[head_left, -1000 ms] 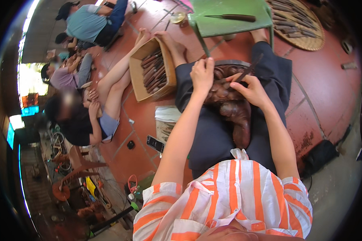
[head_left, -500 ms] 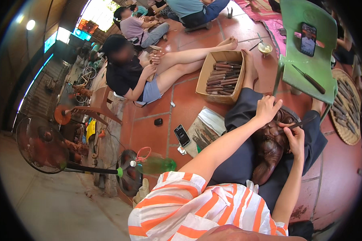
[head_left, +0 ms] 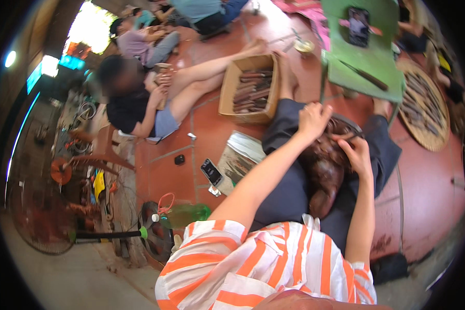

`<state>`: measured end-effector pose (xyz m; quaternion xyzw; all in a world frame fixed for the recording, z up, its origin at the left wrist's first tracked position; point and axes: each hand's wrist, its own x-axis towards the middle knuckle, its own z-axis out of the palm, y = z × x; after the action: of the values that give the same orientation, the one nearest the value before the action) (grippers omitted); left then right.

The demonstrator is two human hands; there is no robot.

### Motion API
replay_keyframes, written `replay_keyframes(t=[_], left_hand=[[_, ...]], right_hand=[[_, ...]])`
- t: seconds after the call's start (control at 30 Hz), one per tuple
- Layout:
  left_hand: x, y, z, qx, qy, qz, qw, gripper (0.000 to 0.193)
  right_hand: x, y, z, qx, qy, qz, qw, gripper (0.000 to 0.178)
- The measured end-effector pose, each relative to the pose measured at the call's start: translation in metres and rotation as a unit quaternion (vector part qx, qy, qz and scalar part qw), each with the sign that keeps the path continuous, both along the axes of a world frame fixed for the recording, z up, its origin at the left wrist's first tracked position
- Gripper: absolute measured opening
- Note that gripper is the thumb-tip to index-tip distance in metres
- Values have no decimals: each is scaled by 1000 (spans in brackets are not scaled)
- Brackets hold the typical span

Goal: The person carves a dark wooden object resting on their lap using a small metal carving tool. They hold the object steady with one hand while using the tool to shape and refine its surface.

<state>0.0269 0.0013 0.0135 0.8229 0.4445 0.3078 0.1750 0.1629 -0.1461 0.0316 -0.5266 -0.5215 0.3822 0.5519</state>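
Note:
A glossy dark brown wood carving [head_left: 323, 170] with rounded, bulging forms lies across my lap, on my dark trousers [head_left: 281, 194]. My left hand [head_left: 313, 123] grips the carving's far left part, fingers bent over it. On the carving's right side, my right hand [head_left: 355, 154] is closed, thumb and fingers drawn together. Blur and the dark wood behind hide what it holds. Beyond the carving, a tool with a thin blade and wooden handle [head_left: 373, 80] lies on a green plastic chair [head_left: 341, 18].
A cardboard box [head_left: 225, 98] of wooden-handled tools stands beyond my left knee. A round woven tray [head_left: 436, 142] of tools lies at right. Left are a phone [head_left: 211, 171], a green bottle [head_left: 191, 214] and a fan [head_left: 41, 222]. A seated person [head_left: 132, 106] works nearby.
The whole view has shifted, with the scene lying further left and slightly higher. The dark strip that jutted right from my right hand no longer shows clearly; both hands stay at the carving.

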Motion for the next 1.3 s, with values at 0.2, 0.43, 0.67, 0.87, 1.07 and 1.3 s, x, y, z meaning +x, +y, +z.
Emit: replay_keyframes(t=[0.2,0.43,0.67,0.87,1.07,1.3], left_hand=[[-5,2,-8,-10,-11,-5,1000,47],[-6,4,-4,-36,-23,-32,999,44],[-8,7,-5,-46,-26,-40,998,46],[-7,8,-6,-49,-27,-43,998,47],[-7,7,-7,-41,-33,-42,998,47],[-7,7,-4,-50,-22,-38,998,46]], right_hand=[[-1,-1,-2,-7,-6,5,1000,22],[-1,-5,-9,-22,154,-38,987,22],[-1,-7,-8,-28,142,-4,989,21],[-4,-2,-3,-50,45,-2,998,25],[-5,-3,-8,-43,49,-14,998,24],[-2,0,-5,-22,23,2,999,23]])
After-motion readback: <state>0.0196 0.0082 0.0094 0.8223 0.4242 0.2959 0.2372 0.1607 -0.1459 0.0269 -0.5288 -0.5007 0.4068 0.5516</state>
